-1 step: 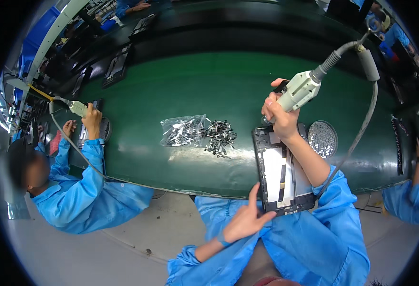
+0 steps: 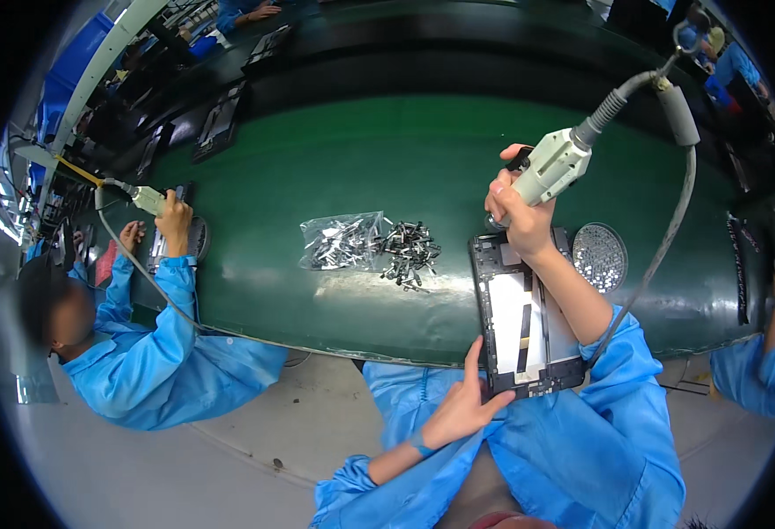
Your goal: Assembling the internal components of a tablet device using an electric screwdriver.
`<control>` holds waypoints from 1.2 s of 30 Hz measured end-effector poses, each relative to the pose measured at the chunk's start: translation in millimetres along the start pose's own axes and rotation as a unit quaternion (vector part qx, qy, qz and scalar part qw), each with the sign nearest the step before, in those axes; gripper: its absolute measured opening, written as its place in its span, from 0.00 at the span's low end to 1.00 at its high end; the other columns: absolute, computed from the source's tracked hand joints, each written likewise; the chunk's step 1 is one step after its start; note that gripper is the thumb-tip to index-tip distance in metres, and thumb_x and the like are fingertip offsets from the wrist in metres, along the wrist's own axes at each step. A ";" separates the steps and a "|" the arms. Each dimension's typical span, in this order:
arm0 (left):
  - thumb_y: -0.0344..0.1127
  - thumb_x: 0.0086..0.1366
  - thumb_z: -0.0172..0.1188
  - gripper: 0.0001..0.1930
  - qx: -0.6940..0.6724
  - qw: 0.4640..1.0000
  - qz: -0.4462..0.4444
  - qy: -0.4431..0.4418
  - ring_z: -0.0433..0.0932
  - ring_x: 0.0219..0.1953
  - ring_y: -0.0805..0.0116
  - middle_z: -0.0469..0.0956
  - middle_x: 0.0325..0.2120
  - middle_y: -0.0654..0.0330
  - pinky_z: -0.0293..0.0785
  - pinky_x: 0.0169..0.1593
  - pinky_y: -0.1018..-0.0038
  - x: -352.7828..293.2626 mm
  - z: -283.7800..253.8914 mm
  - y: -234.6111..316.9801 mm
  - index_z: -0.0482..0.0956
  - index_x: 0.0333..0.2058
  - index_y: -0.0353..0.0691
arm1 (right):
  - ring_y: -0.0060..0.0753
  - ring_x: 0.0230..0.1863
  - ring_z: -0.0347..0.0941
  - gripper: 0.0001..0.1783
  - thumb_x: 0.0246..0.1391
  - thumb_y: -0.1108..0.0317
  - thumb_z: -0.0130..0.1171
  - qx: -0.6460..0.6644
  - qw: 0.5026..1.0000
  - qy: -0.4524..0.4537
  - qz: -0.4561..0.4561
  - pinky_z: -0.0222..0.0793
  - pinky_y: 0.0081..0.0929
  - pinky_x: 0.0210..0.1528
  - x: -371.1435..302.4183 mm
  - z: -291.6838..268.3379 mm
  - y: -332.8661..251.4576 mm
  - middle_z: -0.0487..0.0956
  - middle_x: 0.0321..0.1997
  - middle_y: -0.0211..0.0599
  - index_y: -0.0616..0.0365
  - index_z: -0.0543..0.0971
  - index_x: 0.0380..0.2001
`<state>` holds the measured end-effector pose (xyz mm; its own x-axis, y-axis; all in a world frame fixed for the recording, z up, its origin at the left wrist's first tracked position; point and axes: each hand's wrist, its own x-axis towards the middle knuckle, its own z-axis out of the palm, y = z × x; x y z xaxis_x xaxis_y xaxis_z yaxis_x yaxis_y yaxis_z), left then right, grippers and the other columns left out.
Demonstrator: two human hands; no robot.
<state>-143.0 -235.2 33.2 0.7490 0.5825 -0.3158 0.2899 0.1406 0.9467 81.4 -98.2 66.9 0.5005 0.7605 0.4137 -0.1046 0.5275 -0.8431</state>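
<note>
Gripped in my right hand (image 2: 527, 216) is a pale electric screwdriver (image 2: 546, 175), its cord running up to the upper right. Its lower end is over the far end of an opened tablet-like device (image 2: 506, 300); whether the bit touches is hidden by my fingers. The device lies with its inside up, black-framed around a silver-white panel, and overhangs the table's front edge. My left hand (image 2: 458, 410) is at its near left corner, index finger stretched along the left side and thumb against the near edge. My right forearm covers part of the device.
Right of the device stands a round dish (image 2: 599, 257) of small shiny parts. A clear plastic bag (image 2: 342, 241) and a loose pile of small black-and-silver parts (image 2: 409, 254) lie on the green table (image 2: 387, 150). At the left a co-worker (image 2: 141, 344) holds another screwdriver (image 2: 148, 199).
My left hand has shifted slightly right, closer in against the device's corner. My right hand and the screwdriver stay over the same spot.
</note>
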 end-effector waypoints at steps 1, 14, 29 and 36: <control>0.33 0.65 0.54 0.36 0.005 1.000 -0.002 0.003 0.79 0.24 0.67 0.79 0.26 0.48 0.74 0.26 0.71 2.8 8.4 -4.6 0.42 0.65 0.39 | 0.17 0.13 0.61 0.18 0.50 0.78 0.56 0.007 1.000 -0.003 0.008 0.61 0.18 0.17 1.8 -0.4 -0.9 0.66 0.17 0.27 0.63 0.65 0.45; 0.34 0.68 0.50 0.28 -0.243 0.945 0.024 0.216 0.77 0.19 0.71 0.78 0.32 0.53 0.76 0.24 0.77 162.0 -12.1 31.8 0.51 0.62 0.34 | 0.17 0.15 0.60 0.15 0.48 0.78 0.53 0.031 0.973 0.207 -0.094 0.61 0.21 0.23 46.3 -63.0 -103.0 0.64 0.16 0.24 0.63 0.70 0.42; 0.17 0.59 0.52 0.36 -0.186 0.952 0.199 0.138 0.60 0.63 0.58 0.52 0.64 0.46 0.63 0.60 0.72 309.0 -21.0 36.7 0.46 0.64 0.31 | 0.16 0.14 0.62 0.11 0.47 0.79 0.55 -0.040 0.963 0.244 -0.109 0.59 0.18 0.18 60.0 -97.8 -100.9 0.68 0.16 0.26 0.63 0.72 0.38; 0.18 0.59 0.51 0.38 -0.276 0.920 0.240 0.139 0.72 0.53 0.60 0.52 0.64 0.48 0.71 0.52 0.74 329.8 -37.7 49.7 0.43 0.65 0.38 | 0.14 0.17 0.65 0.14 0.47 0.75 0.62 -0.201 0.964 0.168 -0.041 0.59 0.15 0.20 65.6 -105.7 -73.3 0.71 0.18 0.23 0.60 0.75 0.39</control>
<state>95.9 -5.9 -21.5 0.5087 0.8548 0.1022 -0.4383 0.1550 0.8854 212.8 -126.9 119.5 0.7502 0.5208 0.4074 0.2556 0.3399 -0.9051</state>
